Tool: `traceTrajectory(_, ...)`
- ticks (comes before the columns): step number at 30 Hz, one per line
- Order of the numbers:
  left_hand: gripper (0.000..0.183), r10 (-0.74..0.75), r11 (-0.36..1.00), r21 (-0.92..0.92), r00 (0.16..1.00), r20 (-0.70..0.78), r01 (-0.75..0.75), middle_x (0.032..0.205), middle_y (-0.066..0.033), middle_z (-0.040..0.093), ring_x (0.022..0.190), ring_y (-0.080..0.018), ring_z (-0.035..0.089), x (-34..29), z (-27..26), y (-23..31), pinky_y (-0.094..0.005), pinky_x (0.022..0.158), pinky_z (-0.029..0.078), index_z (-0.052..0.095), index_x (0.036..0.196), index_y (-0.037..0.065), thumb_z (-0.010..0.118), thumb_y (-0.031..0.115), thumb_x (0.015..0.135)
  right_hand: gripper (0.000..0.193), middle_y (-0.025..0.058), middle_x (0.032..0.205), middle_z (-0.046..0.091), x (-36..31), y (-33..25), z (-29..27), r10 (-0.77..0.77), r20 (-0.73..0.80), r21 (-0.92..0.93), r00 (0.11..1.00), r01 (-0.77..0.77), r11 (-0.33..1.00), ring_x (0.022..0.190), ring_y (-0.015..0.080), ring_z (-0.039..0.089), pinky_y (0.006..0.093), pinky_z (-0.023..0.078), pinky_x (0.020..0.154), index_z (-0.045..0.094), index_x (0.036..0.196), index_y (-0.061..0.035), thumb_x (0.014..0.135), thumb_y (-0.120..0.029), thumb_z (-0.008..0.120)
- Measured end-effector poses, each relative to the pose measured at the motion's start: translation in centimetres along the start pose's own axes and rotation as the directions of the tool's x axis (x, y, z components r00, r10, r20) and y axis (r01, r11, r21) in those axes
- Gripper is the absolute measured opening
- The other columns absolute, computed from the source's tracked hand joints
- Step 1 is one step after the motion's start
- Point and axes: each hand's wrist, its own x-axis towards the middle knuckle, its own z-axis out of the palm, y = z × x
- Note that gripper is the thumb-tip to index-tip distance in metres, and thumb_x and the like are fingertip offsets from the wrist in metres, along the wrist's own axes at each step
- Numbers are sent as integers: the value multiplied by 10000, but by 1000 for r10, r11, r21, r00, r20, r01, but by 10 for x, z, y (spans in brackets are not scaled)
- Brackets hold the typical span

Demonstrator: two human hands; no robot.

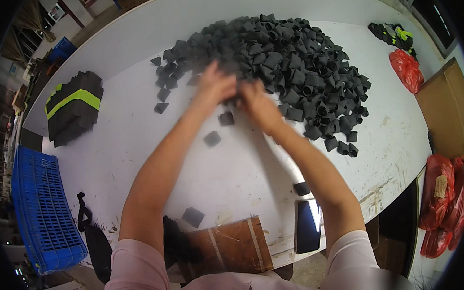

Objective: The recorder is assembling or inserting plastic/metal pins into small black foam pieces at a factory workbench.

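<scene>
A large heap of small dark grey fabric loops [300, 69] covers the far middle and right of the white table. Both my arms reach forward to its near left edge. My left hand [215, 86] is at the heap's front, its fingers smeared by motion. Close beside it, my right hand [257, 103] touches or nearly touches the same edge, also blurred. Whether either holds a loop cannot be made out. Just below the hands lie two loose grey pieces, a darker one [226, 118] and a paler, blurred one [211, 138].
At the left are a stack of grey fabric with a yellow-green stripe [77, 109] and a blue plastic crate [47, 208]. A wooden board [236, 245] and a phone [308, 227] lie near me. Red bags [406, 70] and cardboard [447, 107] stand at the right.
</scene>
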Motion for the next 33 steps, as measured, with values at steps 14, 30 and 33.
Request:
traceTrajectory(14,606,-280,120,986,949,145,-116,1005,-233,511,841,-328,550,-193,-128,-1,-343,705,459,415,1154,-34,672,275,700,196,172,817,568,-184,-124,-158,267,544,157,795,-409,899,633,255,607,328,484,568,568,927,37,771,-78,599)
traceTrajectory(30,175,254,246,955,962,100,-164,605,-165,551,583,-313,551,-236,-104,-50,-360,550,447,551,688,-26,644,122,688,140,66,712,586,-320,-219,-137,520,298,393,801,-599,698,616,94,537,233,450,568,588,870,34,795,-84,590)
traceTrajectory(33,173,284,609,789,951,-126,-78,533,-44,509,446,-120,454,-259,-95,0,-256,402,338,545,689,-3,640,133,739,114,94,699,575,-312,-239,-121,457,403,423,793,-604,676,610,145,544,256,443,560,589,838,24,788,-78,583)
